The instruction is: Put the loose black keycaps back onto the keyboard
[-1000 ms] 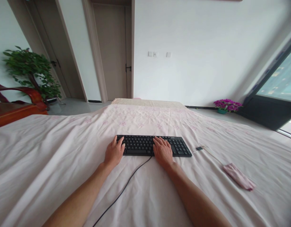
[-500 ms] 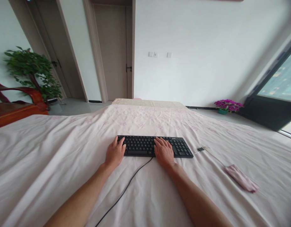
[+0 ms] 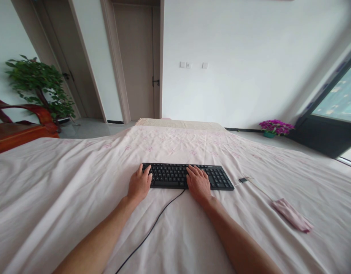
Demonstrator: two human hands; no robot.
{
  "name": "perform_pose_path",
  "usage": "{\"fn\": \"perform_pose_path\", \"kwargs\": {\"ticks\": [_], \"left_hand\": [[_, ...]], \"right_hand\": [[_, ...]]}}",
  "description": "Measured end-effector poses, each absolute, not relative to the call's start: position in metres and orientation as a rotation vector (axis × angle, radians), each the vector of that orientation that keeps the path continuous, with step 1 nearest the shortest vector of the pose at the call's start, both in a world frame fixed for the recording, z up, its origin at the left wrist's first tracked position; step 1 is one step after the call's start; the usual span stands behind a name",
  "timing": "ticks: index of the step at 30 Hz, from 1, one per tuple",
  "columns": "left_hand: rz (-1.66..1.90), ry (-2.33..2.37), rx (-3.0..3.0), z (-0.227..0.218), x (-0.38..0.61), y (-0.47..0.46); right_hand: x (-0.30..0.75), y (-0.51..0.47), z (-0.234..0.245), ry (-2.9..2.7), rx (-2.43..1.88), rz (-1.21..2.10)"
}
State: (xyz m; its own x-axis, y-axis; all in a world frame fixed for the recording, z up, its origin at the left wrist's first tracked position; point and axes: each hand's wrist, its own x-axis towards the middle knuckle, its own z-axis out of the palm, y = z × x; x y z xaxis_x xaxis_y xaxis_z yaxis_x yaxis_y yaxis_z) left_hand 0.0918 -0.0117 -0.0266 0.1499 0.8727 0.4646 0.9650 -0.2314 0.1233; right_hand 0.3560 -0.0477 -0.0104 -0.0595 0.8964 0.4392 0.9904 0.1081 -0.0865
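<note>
A black keyboard (image 3: 175,176) lies on a pale pink sheet (image 3: 78,182) in front of me. My left hand (image 3: 138,185) rests at the keyboard's left end, fingers spread over the keys and edge. My right hand (image 3: 198,183) lies flat on the keys right of the middle, fingers stretched out. Neither hand grips anything. A black cable (image 3: 152,228) runs from the keyboard's front edge toward me between my forearms.
A folded pink cloth (image 3: 292,215) lies on the sheet at the right, with a small black plug (image 3: 243,179) and thin cord beside the keyboard. A wooden chair (image 3: 18,129) and green plant (image 3: 38,83) stand left; purple flowers (image 3: 275,126) and a window right.
Both hands stay on the keyboard with only slight finger shifts. The view has drifted a little.
</note>
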Motion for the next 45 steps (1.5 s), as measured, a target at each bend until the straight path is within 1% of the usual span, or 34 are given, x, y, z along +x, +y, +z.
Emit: {"fn": "perform_pose_path", "kwargs": {"ticks": [27, 31, 38, 45], "left_hand": [[-0.782, -1.829, -2.280, -0.0290, 0.0892, -0.0092], [-0.752, -1.829, -2.270, -0.0270, 0.0910, -0.0106], [-0.708, -1.678, -2.290, -0.0230, 0.0921, -0.0145], [-0.728, -1.660, -2.302, -0.0239, 0.0937, -0.0134]], "right_hand": [[0.3557, -0.0489, -0.0087, -2.037, -1.839, -0.329], [0.3560, -0.0492, -0.0081, -2.042, -1.842, -0.318], [0.3562, -0.0491, -0.0091, -2.046, -1.834, -0.334], [0.3556, -0.0494, -0.0071, -2.047, -1.839, -0.333]]}}
